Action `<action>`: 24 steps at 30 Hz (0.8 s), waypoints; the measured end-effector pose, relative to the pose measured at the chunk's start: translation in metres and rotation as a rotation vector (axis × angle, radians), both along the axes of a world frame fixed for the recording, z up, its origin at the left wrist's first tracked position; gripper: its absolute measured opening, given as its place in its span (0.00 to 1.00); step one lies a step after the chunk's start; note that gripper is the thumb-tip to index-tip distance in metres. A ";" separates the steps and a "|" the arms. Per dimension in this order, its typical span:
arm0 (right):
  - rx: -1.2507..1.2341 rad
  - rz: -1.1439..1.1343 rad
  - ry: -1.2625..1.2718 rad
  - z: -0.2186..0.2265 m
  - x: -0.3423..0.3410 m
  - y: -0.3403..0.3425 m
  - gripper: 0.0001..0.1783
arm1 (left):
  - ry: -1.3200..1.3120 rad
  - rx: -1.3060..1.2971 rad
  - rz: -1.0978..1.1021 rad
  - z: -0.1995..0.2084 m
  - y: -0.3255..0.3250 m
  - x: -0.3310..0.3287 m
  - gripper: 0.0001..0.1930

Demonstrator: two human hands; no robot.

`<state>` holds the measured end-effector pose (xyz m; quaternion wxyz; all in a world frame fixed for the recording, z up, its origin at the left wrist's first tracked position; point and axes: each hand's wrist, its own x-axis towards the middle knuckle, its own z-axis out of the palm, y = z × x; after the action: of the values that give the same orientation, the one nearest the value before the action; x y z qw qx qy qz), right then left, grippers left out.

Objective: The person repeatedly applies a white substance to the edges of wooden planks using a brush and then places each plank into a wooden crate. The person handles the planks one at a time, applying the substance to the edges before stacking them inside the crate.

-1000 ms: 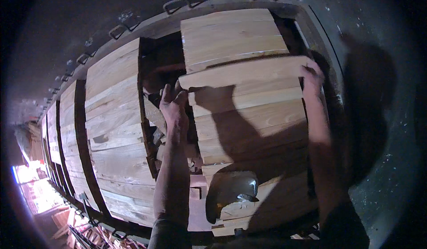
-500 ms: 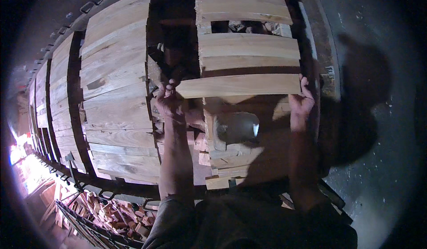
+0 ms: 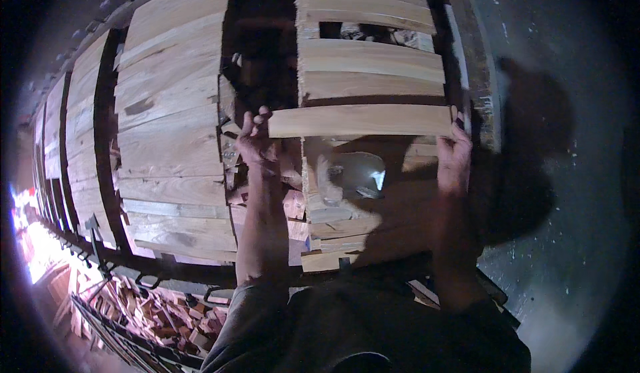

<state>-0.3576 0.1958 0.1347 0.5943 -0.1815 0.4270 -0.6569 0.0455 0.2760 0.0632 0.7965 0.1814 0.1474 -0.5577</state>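
- Plank (image 3: 360, 121) of pale wood is held crosswise between the two hands, above a row of pale boards (image 3: 370, 56).
- Its left end is pinched by the bent fingers of the left hand (image 3: 257, 145).
- Its right end is gripped by the curled fingers of the right hand (image 3: 455, 152); the thumb's exact place cannot be told.
- Beyond the hands, the row is broken by a dark slot (image 3: 329, 32).
- Left of the left hand, more planks (image 3: 173, 113) are laid, parted from that row by a dark gap (image 3: 263, 53).
- Lower left of that hand, wood offcuts (image 3: 163, 323) are heaped.
- Right of the right hand, a shadow (image 3: 533, 146) is cast on a grey wall (image 3: 573, 260).
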 end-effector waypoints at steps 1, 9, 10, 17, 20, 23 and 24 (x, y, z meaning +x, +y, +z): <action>0.009 -0.006 0.035 -0.011 -0.018 -0.004 0.20 | 0.066 0.110 0.038 0.000 -0.004 -0.002 0.09; 0.104 0.185 0.182 -0.019 -0.037 -0.022 0.27 | -0.009 0.157 0.155 0.012 -0.010 -0.009 0.13; 0.098 0.224 0.234 -0.013 -0.035 -0.024 0.28 | -0.040 0.203 0.155 0.012 -0.012 -0.009 0.21; -0.052 0.425 1.238 0.021 0.000 -0.030 0.27 | -0.386 0.216 -0.107 -0.019 -0.023 -0.003 0.27; -0.183 0.481 1.569 0.005 -0.006 -0.031 0.24 | -0.439 0.299 -0.176 -0.006 -0.027 -0.013 0.16; -0.264 0.468 1.709 -0.007 -0.016 -0.033 0.23 | -0.617 0.363 -0.232 0.004 -0.028 -0.011 0.17; -0.277 0.459 1.714 -0.010 -0.012 -0.033 0.23 | -0.701 0.376 -0.232 0.009 -0.025 -0.003 0.18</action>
<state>-0.3699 0.1626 0.1242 0.1608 -0.7606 0.5941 -0.2067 0.0422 0.2514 0.0718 0.6832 0.5181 -0.0551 -0.5117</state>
